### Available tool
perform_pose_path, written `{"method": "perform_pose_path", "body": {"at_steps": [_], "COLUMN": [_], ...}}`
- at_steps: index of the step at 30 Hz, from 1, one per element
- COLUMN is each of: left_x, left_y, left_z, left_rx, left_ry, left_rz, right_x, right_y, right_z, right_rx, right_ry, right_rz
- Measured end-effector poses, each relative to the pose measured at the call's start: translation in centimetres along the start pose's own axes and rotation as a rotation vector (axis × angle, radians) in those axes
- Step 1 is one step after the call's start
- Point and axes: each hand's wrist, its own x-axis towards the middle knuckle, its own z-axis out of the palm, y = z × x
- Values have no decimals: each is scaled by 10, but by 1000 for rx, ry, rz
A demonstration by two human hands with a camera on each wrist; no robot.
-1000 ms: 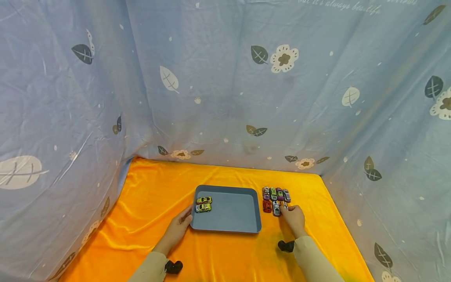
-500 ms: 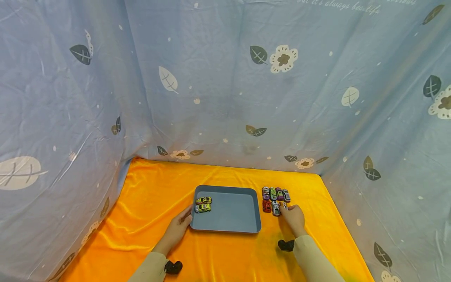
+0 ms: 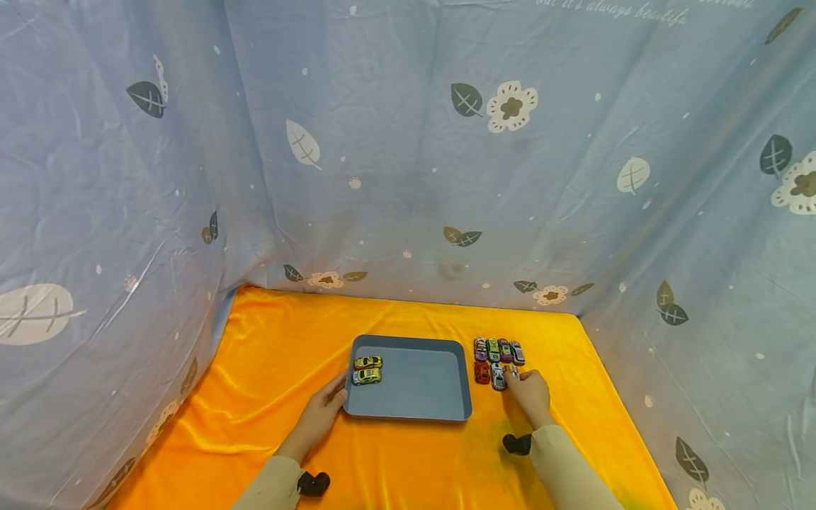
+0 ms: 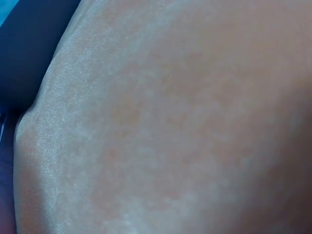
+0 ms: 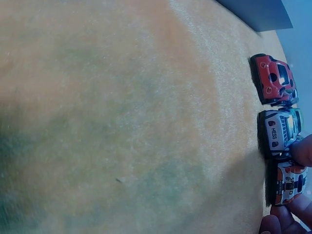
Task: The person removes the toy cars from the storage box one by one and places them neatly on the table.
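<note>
Blue floral cloth hangs behind an orange satin-covered counter (image 3: pixel 268 368). The grey tray (image 3: pixel 421 386) sits mid-counter with two yellow toy cars (image 3: pixel 367 370) in its far-left corner. The left hand (image 3: pixel 324 411) grips the tray's near-left edge. Just right of the tray, the right hand (image 3: pixel 529 397) pinches the orange-and-white toy car (image 5: pixel 287 181), beside the white toy car (image 5: pixel 279 132) and red toy car (image 5: pixel 272 78).
</note>
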Motion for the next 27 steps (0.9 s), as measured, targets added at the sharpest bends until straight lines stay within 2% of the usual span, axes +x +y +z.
{"method": "perform_pose_path", "body": {"at_steps": [7, 14, 16, 21, 27], "left_x": [13, 7, 6, 12, 16], "left_y": [-32, -13, -12, -26, -36], "left_z": [1, 0, 0, 0, 2], "left_rx": [4, -21, -18, -8, 6], "left_ry": [37, 5, 2, 17, 42], "left_rz": [2, -3, 4, 13, 7], "right_x": [2, 1, 1, -5, -18], "right_y": [4, -3, -10, -40, -77], "right_z": [2, 1, 1, 3, 17], "right_rx": [-6, 32, 56, 137, 222], "right_ry": [-6, 57, 85, 113, 62], "right_rz": [-4, -39, -59, -114, -187]}}
